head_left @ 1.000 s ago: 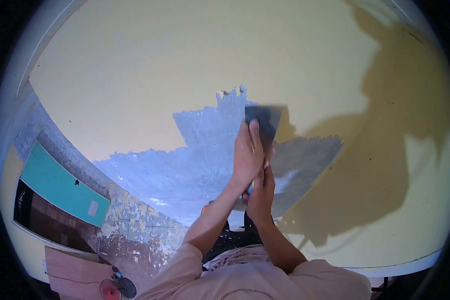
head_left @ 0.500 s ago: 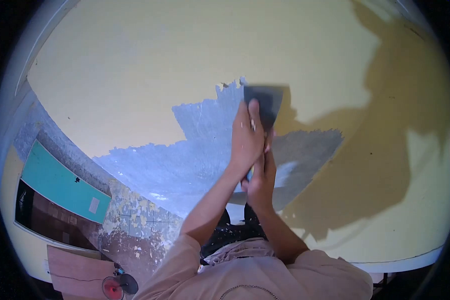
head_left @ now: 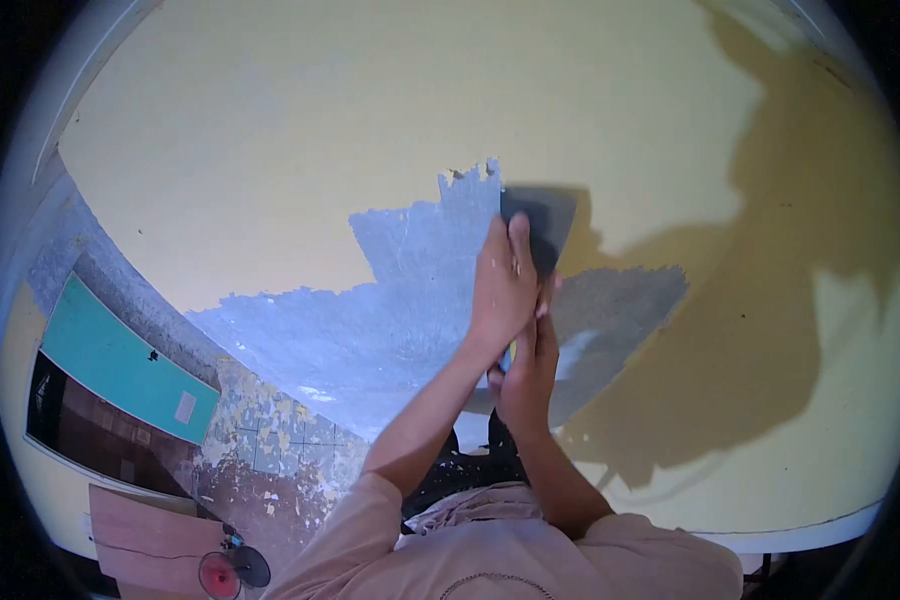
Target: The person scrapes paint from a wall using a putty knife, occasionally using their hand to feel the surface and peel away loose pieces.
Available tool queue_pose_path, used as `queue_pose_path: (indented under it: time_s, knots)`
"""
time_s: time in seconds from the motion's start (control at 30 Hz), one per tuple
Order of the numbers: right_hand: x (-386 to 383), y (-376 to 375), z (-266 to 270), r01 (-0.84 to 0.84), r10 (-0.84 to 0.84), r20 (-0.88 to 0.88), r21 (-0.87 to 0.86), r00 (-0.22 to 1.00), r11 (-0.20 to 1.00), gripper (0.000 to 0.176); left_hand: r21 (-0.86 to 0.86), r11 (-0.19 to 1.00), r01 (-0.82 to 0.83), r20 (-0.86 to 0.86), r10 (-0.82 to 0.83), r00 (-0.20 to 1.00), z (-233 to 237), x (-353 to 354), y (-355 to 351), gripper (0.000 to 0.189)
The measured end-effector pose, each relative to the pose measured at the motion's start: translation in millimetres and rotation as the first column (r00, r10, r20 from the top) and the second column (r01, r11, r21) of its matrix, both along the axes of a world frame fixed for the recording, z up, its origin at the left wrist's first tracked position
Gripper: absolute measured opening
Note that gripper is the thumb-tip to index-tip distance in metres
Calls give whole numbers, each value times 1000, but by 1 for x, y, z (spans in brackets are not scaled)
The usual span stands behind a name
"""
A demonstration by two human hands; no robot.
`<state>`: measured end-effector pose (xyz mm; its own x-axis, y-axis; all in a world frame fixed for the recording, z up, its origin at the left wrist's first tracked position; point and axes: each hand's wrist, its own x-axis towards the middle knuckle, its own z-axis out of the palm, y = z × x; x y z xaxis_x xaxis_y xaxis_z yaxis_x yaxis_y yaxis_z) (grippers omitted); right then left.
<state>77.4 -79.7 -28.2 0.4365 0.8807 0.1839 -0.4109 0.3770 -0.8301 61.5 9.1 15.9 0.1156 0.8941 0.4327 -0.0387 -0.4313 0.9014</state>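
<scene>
A wide dark scraper blade point(head_left: 548, 222) lies against the yellow wall point(head_left: 300, 130), at the upper right of the bared grey patch point(head_left: 410, 320). My left hand point(head_left: 505, 290) presses on the scraper, two fingers stretched up along its blade. Below and to the right, my right hand point(head_left: 526, 385) is wrapped round the handle, of which only a small yellow and blue part shows between the hands. Ragged paint edges and a loose flake stand at the top of the grey patch, left of the blade.
Paint flakes point(head_left: 270, 410) litter the floor at the lower left. Beyond them are a teal panel point(head_left: 120, 350), a pinkish board point(head_left: 150, 540) and a round red object point(head_left: 219, 576). My shadow falls on the wall at the right.
The scraper and both hands have moved slightly down and to the right in the view. A narrow strip of grey now shows left of the blade's upper corner.
</scene>
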Motion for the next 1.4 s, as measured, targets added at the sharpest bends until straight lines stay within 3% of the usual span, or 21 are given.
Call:
queue_pose_path:
  time_s: [0.03, 0.07, 0.1, 0.13, 0.17, 0.2, 0.23, 0.27, 0.37, 0.43, 0.5, 0.63, 0.7, 0.77, 0.83, 0.93, 1.03, 1.17, 1.23, 1.3, 1.4]
  knots:
    - [4, 1, 2, 6, -6, -4, -13, 1000, 1000, 29, 81, 996, -30, -57, 35, 998, 9, -1, 2, 34]
    - [7, 2, 4, -55, 56, 19, -19, 998, 998, 38, -128, 987, 99, 42, -94, 995, 45, -6, -24, 34]
    - [9, 2, 4, -118, 119, 42, -23, 992, 993, 47, -133, 986, 102, 39, -98, 994, 28, -4, -20, 34]
    - [8, 19, -29, 186, -245, 436, 174, 866, 967, 47, 80, 995, -59, -51, 63, 997, 0, 0, -8, 35]
    - [5, 12, -28, 186, -250, 434, 186, 865, 965, 47, 306, 931, -200, -96, 240, 966, -14, 1, -2, 35]
    - [2, 1, -25, 119, -120, 286, 21, 951, 993, 45, 316, 927, -204, -88, 242, 966, -13, 1, -5, 35]
    - [-1, -5, -20, 18, -3, 107, -134, 994, 991, 45, 105, 992, -65, -46, 70, 996, -9, -2, -10, 35]
    - [-2, -4, -12, 32, -24, 78, -113, 997, 993, 44, -107, 990, 96, 29, -93, 995, -5, -4, -16, 35]
    - [8, 7, 2, -105, 106, 69, -16, 992, 994, 47, -20, 1000, 8, 0, -8, 1000, 35, -2, -15, 34]
    - [5, 6, -3, -100, 100, 45, -7, 994, 995, 48, 34, 999, -21, -1, 21, 1000, 7, 1, 1, 34]
    - [-2, 3, -17, 73, -70, 108, -23, 992, 997, 44, 5, 1000, -22, -31, 22, 999, -15, -2, -5, 34]
    - [1, 0, -12, 66, -62, 30, -142, 998, 988, 44, -58, 998, 3, 4, -3, 1000, -1, 2, -14, 34]
    - [10, 0, 8, -79, 79, -29, -9, 996, 997, 29, -89, 993, 73, 76, -66, 995, 32, 2, -17, 35]
    - [8, 1, -5, -87, 88, -50, 17, 995, 996, 29, -48, 994, 101, 97, -96, 991, 17, 3, -19, 35]
    - [1, 5, -26, 217, -223, 191, 52, 956, 975, 22, -27, 1000, -11, -58, 9, 998, -9, 2, -17, 34]
    - [2, -3, -8, 70, -68, 22, -73, 997, 995, 22, 75, 996, -42, -75, 48, 996, -2, 2, -16, 34]
    - [12, 3, 17, -94, 94, -25, 33, 995, 995, 26, -35, 994, 100, 82, -97, 992, 40, 3, -16, 36]
    - [1, -6, -20, 63, -58, 66, -72, 996, 995, 28, -128, 991, 30, -28, -34, 999, -7, 0, -21, 37]
    - [1, -4, -17, 51, -50, 15, -92, 999, 994, 30, -62, 998, 4, 37, -1, 999, -12, 4, -14, 37]
    - [8, -1, -3, -11, 11, -8, -52, 1000, 999, 30, 277, 944, -180, -167, 232, 958, -8, 7, 1, 34]
    - [11, -4, 0, -27, 30, 48, -57, 998, 998, 40, 193, 973, -129, -123, 154, 980, -22, 10, 8, 35]
